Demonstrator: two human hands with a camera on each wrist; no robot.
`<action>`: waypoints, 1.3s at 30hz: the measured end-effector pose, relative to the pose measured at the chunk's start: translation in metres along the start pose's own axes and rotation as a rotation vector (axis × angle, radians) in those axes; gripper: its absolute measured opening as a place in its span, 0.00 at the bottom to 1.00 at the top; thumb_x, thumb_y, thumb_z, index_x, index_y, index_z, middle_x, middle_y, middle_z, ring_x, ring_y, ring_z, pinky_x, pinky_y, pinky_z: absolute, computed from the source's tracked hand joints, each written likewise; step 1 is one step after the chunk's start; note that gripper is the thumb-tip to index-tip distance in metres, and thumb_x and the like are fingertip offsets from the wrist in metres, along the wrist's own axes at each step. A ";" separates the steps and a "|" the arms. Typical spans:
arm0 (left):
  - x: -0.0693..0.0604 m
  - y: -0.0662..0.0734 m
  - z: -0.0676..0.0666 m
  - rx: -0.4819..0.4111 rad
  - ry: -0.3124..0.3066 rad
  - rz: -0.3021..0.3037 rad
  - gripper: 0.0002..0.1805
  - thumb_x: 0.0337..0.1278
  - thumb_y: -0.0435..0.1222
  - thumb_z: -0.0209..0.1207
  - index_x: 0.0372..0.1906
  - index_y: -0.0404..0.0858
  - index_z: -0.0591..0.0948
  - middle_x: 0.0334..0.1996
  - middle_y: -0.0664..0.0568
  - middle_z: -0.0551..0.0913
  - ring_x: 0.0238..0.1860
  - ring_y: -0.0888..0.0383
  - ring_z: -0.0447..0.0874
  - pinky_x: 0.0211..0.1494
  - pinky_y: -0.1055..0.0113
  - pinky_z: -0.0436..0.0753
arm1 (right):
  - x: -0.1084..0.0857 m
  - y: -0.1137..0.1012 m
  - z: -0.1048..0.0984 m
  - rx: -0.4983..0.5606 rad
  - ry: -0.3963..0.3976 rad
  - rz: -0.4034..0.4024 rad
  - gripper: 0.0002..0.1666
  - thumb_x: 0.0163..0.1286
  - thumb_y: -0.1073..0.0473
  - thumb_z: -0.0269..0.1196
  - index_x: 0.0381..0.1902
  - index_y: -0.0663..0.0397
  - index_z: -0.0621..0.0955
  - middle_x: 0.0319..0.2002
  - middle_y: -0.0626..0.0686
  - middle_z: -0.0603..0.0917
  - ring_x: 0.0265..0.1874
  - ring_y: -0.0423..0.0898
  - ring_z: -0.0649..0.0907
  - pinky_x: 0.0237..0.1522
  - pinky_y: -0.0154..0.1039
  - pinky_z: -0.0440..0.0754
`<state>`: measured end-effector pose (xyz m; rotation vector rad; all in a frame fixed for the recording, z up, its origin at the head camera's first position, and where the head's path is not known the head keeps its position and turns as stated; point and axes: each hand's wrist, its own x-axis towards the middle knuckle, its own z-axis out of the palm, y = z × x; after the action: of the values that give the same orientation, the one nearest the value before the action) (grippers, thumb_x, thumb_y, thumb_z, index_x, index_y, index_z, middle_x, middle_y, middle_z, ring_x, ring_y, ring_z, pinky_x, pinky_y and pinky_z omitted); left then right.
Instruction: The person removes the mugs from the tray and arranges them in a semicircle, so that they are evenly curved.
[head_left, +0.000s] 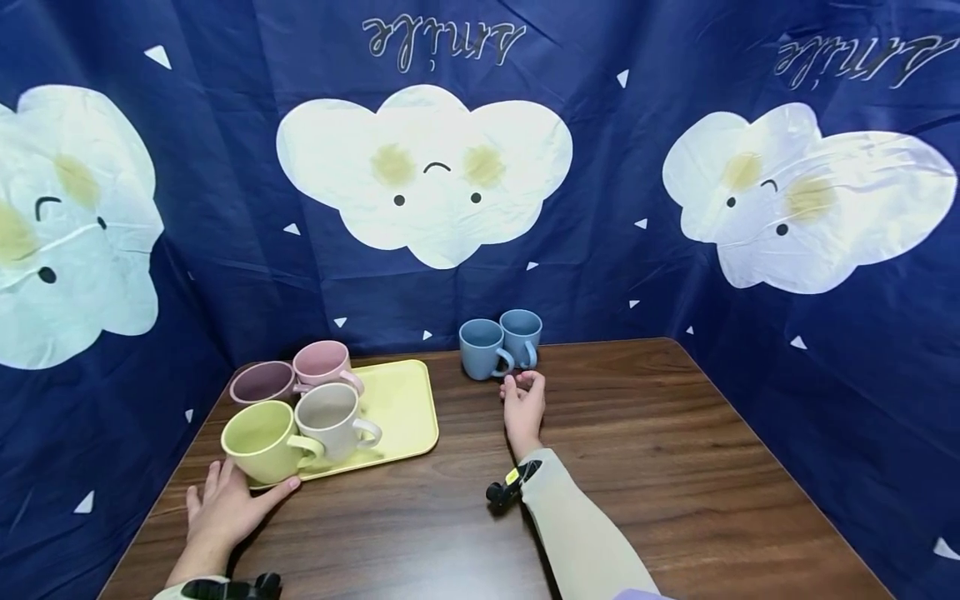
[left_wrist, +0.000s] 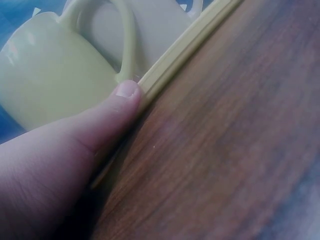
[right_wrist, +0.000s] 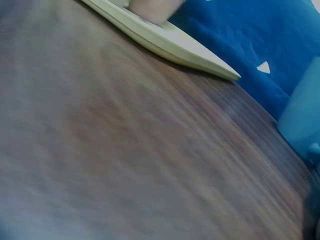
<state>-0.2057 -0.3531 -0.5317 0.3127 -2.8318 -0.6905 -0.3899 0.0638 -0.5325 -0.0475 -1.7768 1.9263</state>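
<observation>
My left hand (head_left: 231, 504) is at the front left corner of a yellow tray (head_left: 408, 408), fingers spread and thumb (left_wrist: 117, 107) against the rim. Beside it on the tray stands a yellow-green mug (head_left: 258, 442), its handle turned right. A light grey mug (head_left: 328, 417), a pink mug (head_left: 322, 362) and a mauve cup (head_left: 262, 383) are grouped behind it. My right hand (head_left: 523, 412), fingers loosely bent, lies just in front of the handle of a blue mug (head_left: 480, 350); whether it touches is unclear. A second blue mug (head_left: 520, 329) stands right behind.
Everything stands on a brown wooden table (head_left: 637, 450). A dark blue curtain (head_left: 615, 283) with white clouds encloses its back and sides. The tray's right part is bare, and table surface separates it from the blue mugs.
</observation>
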 end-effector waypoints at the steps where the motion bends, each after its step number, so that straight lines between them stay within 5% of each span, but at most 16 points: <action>1: 0.000 0.000 0.000 0.000 0.000 0.002 0.66 0.52 0.69 0.62 0.77 0.27 0.49 0.72 0.25 0.54 0.72 0.20 0.43 0.64 0.19 0.35 | -0.004 -0.002 0.001 0.019 -0.005 0.001 0.16 0.73 0.68 0.63 0.51 0.70 0.70 0.44 0.62 0.78 0.33 0.64 0.88 0.32 0.47 0.88; 5: 0.001 0.000 -0.001 0.004 0.001 0.008 0.66 0.52 0.70 0.61 0.78 0.28 0.48 0.73 0.26 0.53 0.72 0.20 0.43 0.63 0.18 0.35 | -0.019 -0.006 0.008 0.061 -0.086 0.006 0.17 0.75 0.66 0.60 0.53 0.73 0.69 0.42 0.65 0.79 0.33 0.71 0.86 0.30 0.61 0.86; 10: 0.001 0.000 0.000 -0.008 0.002 0.018 0.66 0.53 0.69 0.61 0.79 0.29 0.46 0.73 0.26 0.52 0.72 0.20 0.43 0.63 0.18 0.35 | -0.046 -0.031 0.019 0.094 -0.234 -0.001 0.14 0.75 0.69 0.59 0.51 0.76 0.71 0.40 0.66 0.81 0.34 0.75 0.85 0.34 0.63 0.85; 16: 0.001 -0.001 0.002 -0.010 0.005 0.022 0.66 0.53 0.69 0.61 0.79 0.30 0.45 0.74 0.26 0.51 0.72 0.21 0.43 0.63 0.18 0.35 | -0.065 -0.023 0.047 0.127 -0.413 0.032 0.13 0.75 0.68 0.60 0.52 0.73 0.74 0.41 0.63 0.81 0.34 0.73 0.86 0.34 0.58 0.87; 22: 0.001 -0.002 0.002 -0.015 0.003 0.018 0.66 0.53 0.69 0.62 0.79 0.29 0.46 0.73 0.26 0.52 0.72 0.20 0.43 0.63 0.18 0.34 | -0.085 -0.039 0.066 0.087 -0.644 0.012 0.14 0.75 0.64 0.61 0.53 0.69 0.78 0.45 0.69 0.83 0.31 0.65 0.88 0.30 0.49 0.89; 29: 0.002 -0.003 -0.001 -0.012 0.006 0.012 0.66 0.53 0.69 0.61 0.78 0.28 0.47 0.73 0.26 0.52 0.72 0.20 0.43 0.63 0.18 0.34 | -0.104 -0.049 0.090 0.065 -0.866 0.030 0.18 0.75 0.63 0.61 0.56 0.72 0.78 0.49 0.61 0.85 0.33 0.59 0.90 0.31 0.45 0.89; 39: 0.002 -0.004 0.001 -0.002 0.002 0.005 0.67 0.52 0.70 0.61 0.79 0.29 0.46 0.73 0.25 0.52 0.72 0.21 0.43 0.64 0.19 0.34 | -0.119 -0.052 0.104 0.011 -0.975 0.053 0.12 0.78 0.65 0.55 0.46 0.71 0.81 0.39 0.70 0.86 0.30 0.54 0.89 0.33 0.39 0.89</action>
<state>-0.2073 -0.3566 -0.5341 0.3055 -2.8287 -0.6914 -0.3062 -0.0777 -0.5064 1.0114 -2.3302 2.1637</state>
